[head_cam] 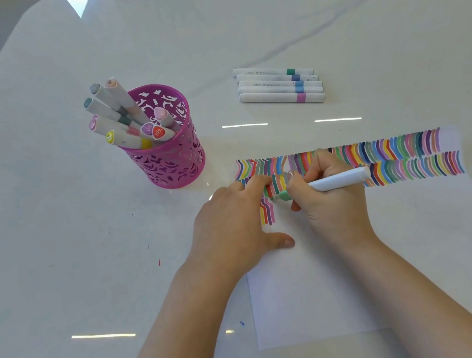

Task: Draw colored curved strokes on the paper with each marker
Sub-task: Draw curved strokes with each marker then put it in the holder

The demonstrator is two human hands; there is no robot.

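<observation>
Right grip (328,199) pinches a green-tipped marker (341,179), its tip on the paper (292,307) below the striped rows. Left grip (232,228) lies flat, fingers straight, pressing the sheet onto the desk (86,245).

On the white glossy table (237,26), the white paper sheet (390,248) lies near right. The pink perforated metal cup (177,156) stands left of its far corner, with capped markers (115,104) in it. Five white barrel markers (279,85) lie side by side behind the sheet. The left hand (229,228) rests on the sheet's left edge. Just right of it, the right hand (328,196) holds a white green-tipped marker (338,180).
</observation>
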